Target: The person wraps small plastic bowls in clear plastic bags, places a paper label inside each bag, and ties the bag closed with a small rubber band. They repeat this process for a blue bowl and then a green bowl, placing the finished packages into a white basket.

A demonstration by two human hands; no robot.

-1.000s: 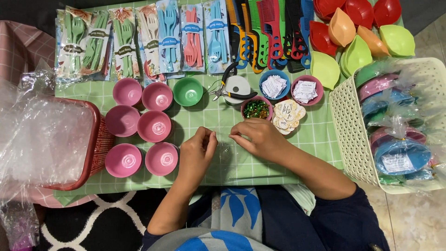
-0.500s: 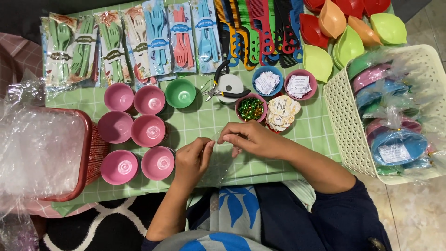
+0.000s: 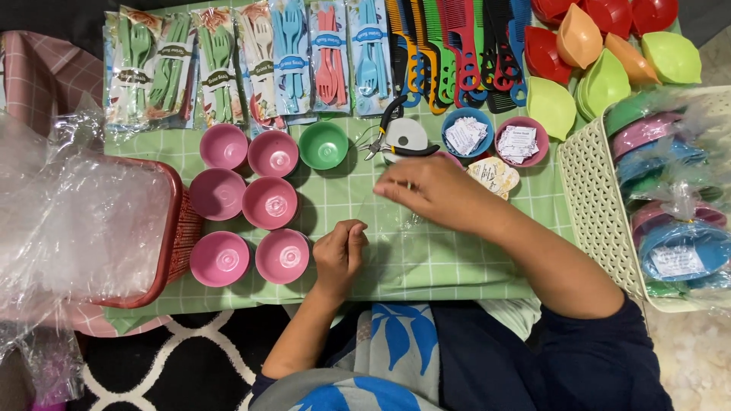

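My left hand (image 3: 340, 255) and right hand (image 3: 426, 190) pinch a thin clear strand taut; six pink plastic bowls (image 3: 247, 202) wait empty.

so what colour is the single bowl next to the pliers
Green: the bowl sits left of the pliers, clearest in the head view.

Surface (image 3: 457, 262): green checked cloth. Floor: black-and-white patterned rug (image 3: 175, 358) left, pale speckled floor (image 3: 697, 358) right. Lighting even.

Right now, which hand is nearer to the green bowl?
The right hand. It sits just right of and slightly below the green bowl, fingertips pointing toward it. The left hand is farther, lower on the checked cloth, beside the nearest pink bowl.
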